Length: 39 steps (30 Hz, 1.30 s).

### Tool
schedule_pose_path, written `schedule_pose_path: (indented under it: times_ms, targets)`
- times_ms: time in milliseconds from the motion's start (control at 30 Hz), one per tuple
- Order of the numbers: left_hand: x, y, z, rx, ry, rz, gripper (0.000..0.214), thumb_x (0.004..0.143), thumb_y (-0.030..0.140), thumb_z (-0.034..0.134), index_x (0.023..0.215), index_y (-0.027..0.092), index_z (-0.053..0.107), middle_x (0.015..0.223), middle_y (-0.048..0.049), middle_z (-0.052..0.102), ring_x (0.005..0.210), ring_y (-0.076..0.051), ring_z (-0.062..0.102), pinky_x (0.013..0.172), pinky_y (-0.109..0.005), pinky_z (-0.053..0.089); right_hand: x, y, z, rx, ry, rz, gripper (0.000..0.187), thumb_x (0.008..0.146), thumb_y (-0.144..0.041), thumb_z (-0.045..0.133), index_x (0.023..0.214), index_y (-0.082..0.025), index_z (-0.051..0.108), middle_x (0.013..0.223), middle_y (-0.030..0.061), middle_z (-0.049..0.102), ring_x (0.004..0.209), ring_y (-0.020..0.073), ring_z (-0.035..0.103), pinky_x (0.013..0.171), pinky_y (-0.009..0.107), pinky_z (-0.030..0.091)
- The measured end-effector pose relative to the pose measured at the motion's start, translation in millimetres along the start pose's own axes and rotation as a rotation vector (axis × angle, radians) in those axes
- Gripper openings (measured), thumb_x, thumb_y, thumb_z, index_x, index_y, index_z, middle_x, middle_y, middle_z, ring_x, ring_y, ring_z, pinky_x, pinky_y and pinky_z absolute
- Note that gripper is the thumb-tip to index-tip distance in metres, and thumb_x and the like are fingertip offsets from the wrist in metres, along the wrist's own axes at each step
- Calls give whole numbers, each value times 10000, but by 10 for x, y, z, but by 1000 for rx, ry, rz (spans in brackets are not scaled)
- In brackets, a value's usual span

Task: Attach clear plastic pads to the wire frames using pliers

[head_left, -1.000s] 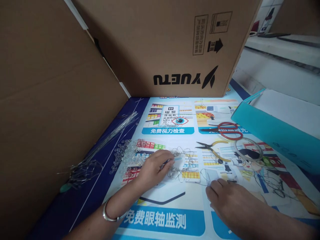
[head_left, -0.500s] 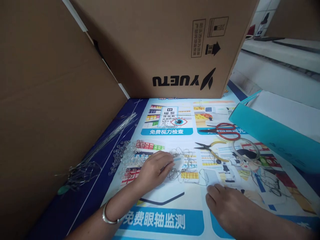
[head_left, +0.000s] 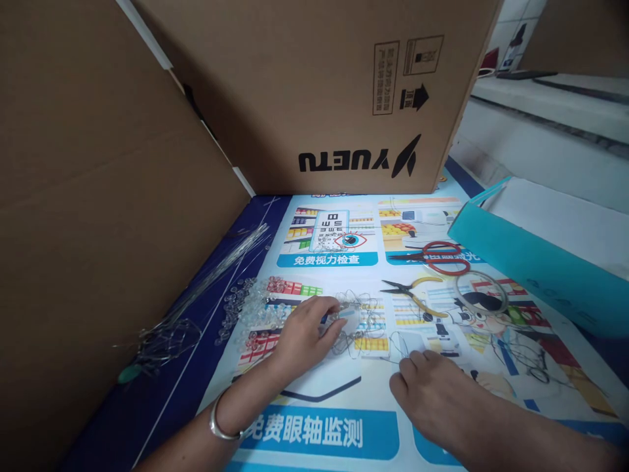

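Note:
My left hand [head_left: 307, 331] is over the middle of the printed sheet, its thumb parted from the curled fingers and nothing visible between them. It lies between a pile of clear beads [head_left: 253, 305] and a tangle of thin wire with beads [head_left: 361, 314], close to both. Lower right, my right hand [head_left: 425, 387] is closed, fingertips pinched together. From that pinch a thin looped wire [head_left: 400, 342] runs up and left; the exact grip is hidden by the fingers.
Beyond my right hand lie yellow-handled pliers [head_left: 417, 292], red-handled scissors [head_left: 437, 257], a wire coil [head_left: 481, 293] and loose wire [head_left: 533, 360]. A wire bundle [head_left: 211, 272] is at left. Cardboard panels [head_left: 314, 85] stand behind and left; a teal box [head_left: 531, 262] sits at right.
My left thumb and fingers have spread apart. My right hand has shifted slightly left and up, with the wire loop moving a little left.

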State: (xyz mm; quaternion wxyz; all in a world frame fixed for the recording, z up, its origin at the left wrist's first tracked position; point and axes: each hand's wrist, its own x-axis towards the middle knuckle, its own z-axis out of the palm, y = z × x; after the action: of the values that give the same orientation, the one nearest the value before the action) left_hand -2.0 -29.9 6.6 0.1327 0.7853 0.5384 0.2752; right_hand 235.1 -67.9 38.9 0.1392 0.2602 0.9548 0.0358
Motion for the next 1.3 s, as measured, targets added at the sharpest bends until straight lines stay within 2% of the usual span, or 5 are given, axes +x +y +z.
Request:
schedule_pose_path:
  times_ms: [167,467,767,1033,1300]
  targets:
    - [20,48,6,20,-16,-23,176,796,277,537,946,192,502,866,-38,577,816,-179,535,732,-318,437,40,14,-26,25,-26,8,87,733,-137,556,811,-163,530,719,94,595,604,207,541,498,303,303]
    - [-9,36,-9,30,-5,-17,225,791,278,538,998,199,500,955,-60,582,895,-202,536,780,-339,442,-49,73,37,85,114,74,154,688,-90,582,820,-161,543,791,100,605,654,216,554,577,330,373]
    - [-9,20,-14,-18,44,68,241,807,219,523,1047,209,555,989,-70,567,949,-204,509,824,-350,428,-47,192,1,264,22,57,166,735,-140,545,893,-164,592,862,105,595,740,220,543,636,332,372]
    - [-15,11,-6,-49,32,76,153,801,201,531,934,215,605,928,-56,557,896,-184,512,776,-327,432,-63,305,44,378,8,106,154,740,-116,493,839,-191,584,857,68,566,754,199,506,604,298,328]
    - [94,36,59,64,47,44,99,781,245,552,858,186,567,911,-60,580,902,-211,512,798,-361,425,-40,338,87,437,2,130,186,741,-132,479,887,-215,562,887,49,568,741,189,505,587,283,304]
